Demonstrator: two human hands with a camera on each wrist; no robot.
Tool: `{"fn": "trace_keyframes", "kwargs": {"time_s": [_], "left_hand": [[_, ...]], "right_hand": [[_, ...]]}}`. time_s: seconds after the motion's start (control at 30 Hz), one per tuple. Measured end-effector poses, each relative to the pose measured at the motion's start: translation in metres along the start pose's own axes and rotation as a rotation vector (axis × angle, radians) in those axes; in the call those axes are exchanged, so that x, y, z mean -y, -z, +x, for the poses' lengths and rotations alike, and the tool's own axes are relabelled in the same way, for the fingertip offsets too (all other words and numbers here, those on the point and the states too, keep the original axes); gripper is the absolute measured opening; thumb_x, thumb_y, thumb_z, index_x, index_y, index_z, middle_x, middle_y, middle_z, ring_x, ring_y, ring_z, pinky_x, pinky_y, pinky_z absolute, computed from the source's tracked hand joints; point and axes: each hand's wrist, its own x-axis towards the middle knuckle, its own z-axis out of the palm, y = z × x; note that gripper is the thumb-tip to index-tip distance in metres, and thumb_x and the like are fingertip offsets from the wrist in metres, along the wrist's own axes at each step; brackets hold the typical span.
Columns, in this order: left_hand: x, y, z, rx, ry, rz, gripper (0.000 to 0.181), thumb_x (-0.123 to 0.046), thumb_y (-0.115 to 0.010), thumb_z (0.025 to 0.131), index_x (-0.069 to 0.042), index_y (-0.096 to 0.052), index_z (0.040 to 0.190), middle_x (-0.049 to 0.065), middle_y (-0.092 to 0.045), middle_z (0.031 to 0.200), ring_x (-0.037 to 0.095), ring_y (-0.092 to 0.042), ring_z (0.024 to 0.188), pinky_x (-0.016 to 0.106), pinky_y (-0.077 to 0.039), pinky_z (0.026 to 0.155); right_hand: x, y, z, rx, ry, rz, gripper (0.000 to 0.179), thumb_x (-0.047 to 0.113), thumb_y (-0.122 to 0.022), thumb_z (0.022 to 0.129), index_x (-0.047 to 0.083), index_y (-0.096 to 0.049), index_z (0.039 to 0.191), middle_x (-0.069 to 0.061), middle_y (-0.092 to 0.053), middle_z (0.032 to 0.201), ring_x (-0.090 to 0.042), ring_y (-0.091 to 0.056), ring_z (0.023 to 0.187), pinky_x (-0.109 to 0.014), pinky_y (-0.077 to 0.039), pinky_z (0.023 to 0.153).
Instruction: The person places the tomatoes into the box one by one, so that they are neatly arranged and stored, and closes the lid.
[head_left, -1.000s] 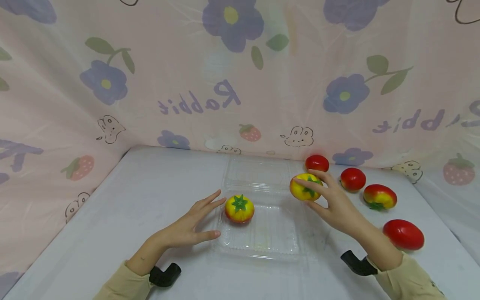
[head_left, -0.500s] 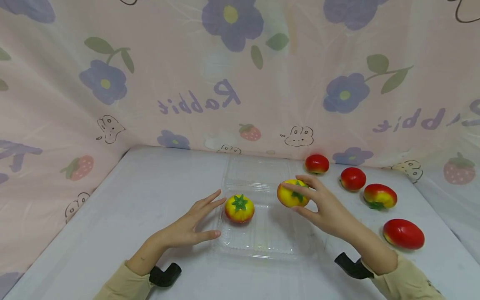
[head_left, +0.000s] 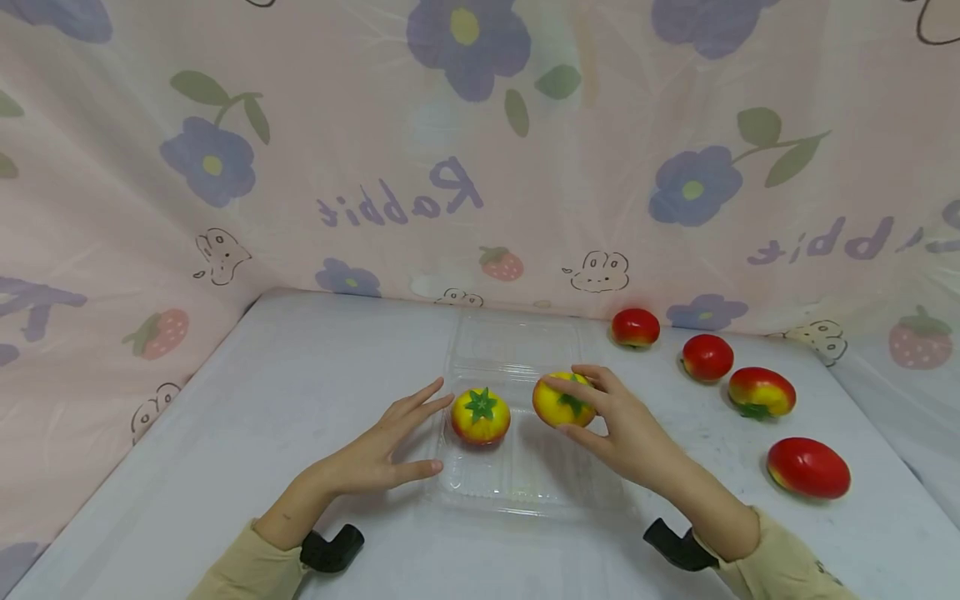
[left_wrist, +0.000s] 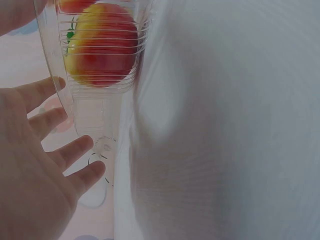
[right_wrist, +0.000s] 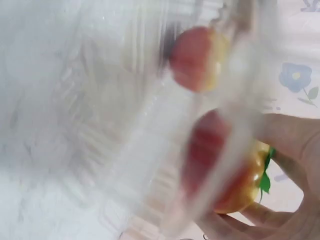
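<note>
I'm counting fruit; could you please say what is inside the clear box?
One yellow-topped fruit, its underside hidden; the right hand holds another fruit over the box.

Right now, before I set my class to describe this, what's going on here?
A person's right hand is holding a red-and-yellow fruit, which shows over the right half of an open, clear plastic container; its exact height is hard to tell. A second fruit already sits in the left half. The left hand is beside the container's left edge, fingers spread. Four more fruits lie on the white table, to the right.
</note>
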Motion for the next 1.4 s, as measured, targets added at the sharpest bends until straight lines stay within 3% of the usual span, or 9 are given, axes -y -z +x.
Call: {"fn": "trace_keyframes", "kwargs": {"time_s": [0.63,1.07,1.4], "left_hand": [[-0.002,0.001,0.0,0.004,0.006,-0.007,0.074,-0.034,-0.067,0.088,-0.015,-0.031,0.151,0.008,-0.009,0.162,0.037,-0.015,0.145,0.071,-0.022,0.106],[-0.002,0.0,0.001,-0.001,-0.001,-0.015,0.074,-0.033,-0.067,0.088,-0.017,-0.031,0.151,0.006,-0.009,0.162,0.036,-0.015,0.145,0.07,-0.022,0.107],[-0.003,0.001,0.002,0.006,0.003,-0.018,0.074,-0.033,-0.067,0.088,-0.015,-0.031,0.15,0.01,-0.009,0.162,0.038,-0.015,0.145,0.071,-0.022,0.106]], "right_hand": [[0.002,-0.029,0.005,0.017,-0.004,0.007,0.054,0.015,-0.075,0.082,0.025,-0.058,0.132,-0.019,-0.045,0.139,-0.04,-0.055,0.116,-0.055,-0.051,0.09],[0.005,-0.041,0.009,0.063,-0.084,-0.038,0.057,0.019,-0.075,0.083,0.026,-0.055,0.136,-0.021,-0.043,0.141,-0.033,-0.061,0.104,-0.048,-0.055,0.084],[0.003,-0.044,0.007,0.04,-0.064,-0.034,0.062,0.02,-0.075,0.083,0.021,-0.05,0.14,-0.022,-0.043,0.141,-0.037,-0.057,0.113,-0.05,-0.053,0.089]]}}
